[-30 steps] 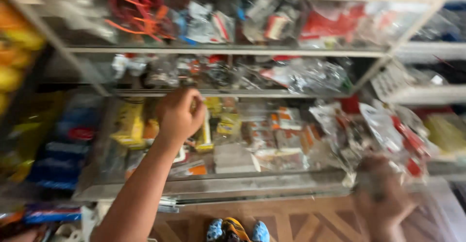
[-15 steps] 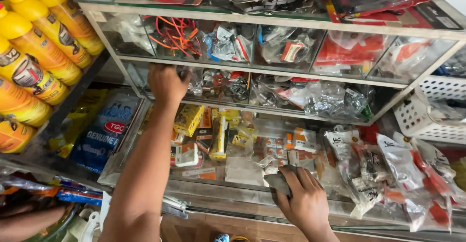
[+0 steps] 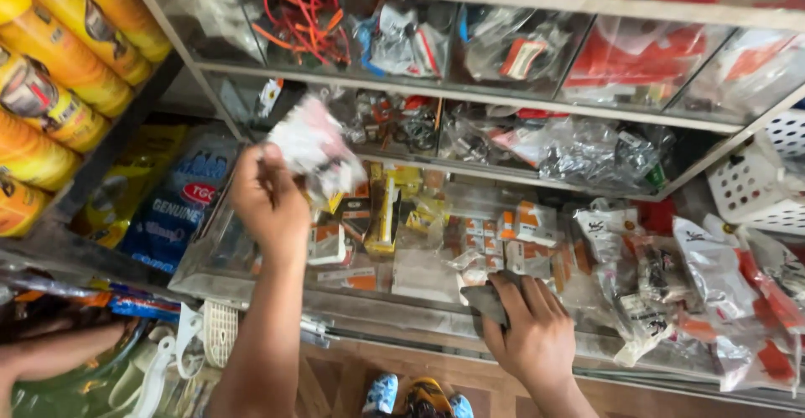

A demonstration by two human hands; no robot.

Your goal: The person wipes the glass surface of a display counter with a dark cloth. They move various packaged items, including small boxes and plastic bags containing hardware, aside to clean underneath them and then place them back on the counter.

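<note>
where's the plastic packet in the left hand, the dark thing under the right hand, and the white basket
plastic packet [image 3: 312, 151], head view, middle of the bag
dark thing [image 3: 486, 301], head view, its exposed left end
white basket [image 3: 755, 192], head view, perforated front wall

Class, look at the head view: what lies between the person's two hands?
Between the left hand and the right hand, small orange-and-white packets and yellow packets lie under the glass counter.

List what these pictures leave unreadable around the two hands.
- Head view: contents of the clear packet held by the left hand, motion-blurred.
- Dark object under the right hand: fingers cover most of it.
- Lower shelf bags: glare on glass and plastic.
</note>
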